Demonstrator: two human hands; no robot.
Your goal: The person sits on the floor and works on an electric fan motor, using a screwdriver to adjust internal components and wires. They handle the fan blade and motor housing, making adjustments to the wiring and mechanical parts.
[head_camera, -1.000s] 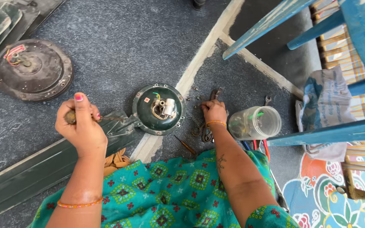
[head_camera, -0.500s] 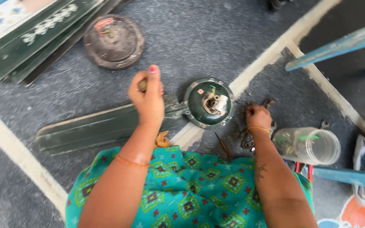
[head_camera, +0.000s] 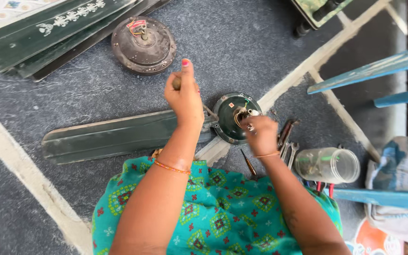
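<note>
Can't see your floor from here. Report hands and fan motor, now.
Left hand raised, fist shut on a tool handle. Right hand fingertips on the green fan motor, one blade attached. Loose tools and a clear jar lie beside it.

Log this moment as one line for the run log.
left hand: raised, gripping tool handle | right hand: on fan motor wiring | fan blade: attached, flat on floor | jar: on its side beside tools

a second round motor housing (head_camera: 143,45) lies on the grey floor (head_camera: 242,42) beside stacked dark green blades (head_camera: 48,33). a clear jar (head_camera: 327,165) lies tipped near blue chair legs (head_camera: 369,75).
</note>
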